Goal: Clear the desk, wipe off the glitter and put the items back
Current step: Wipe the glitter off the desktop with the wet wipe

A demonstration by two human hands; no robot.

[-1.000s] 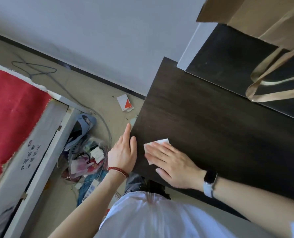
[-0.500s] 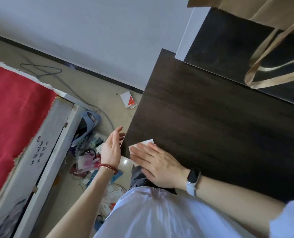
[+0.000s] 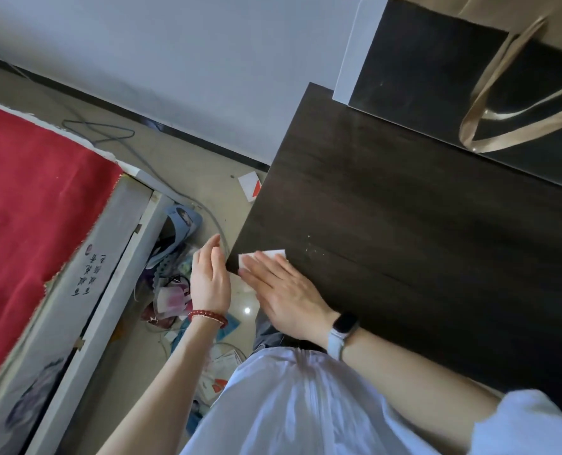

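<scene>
White tissue (image 3: 274, 255) is pressed flat at the dark counter (image 3: 404, 231) corner by the right hand (image 3: 284, 290), fingers straight. Left hand (image 3: 209, 277) is held relaxed, empty, just beside the counter edge.

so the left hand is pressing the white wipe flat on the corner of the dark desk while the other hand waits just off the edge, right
Not quite: the right hand, the one with the watch, presses the white wipe flat on the corner of the dark desk. The left hand, with the red bead bracelet, waits just off the edge. The head view shows this.
</scene>
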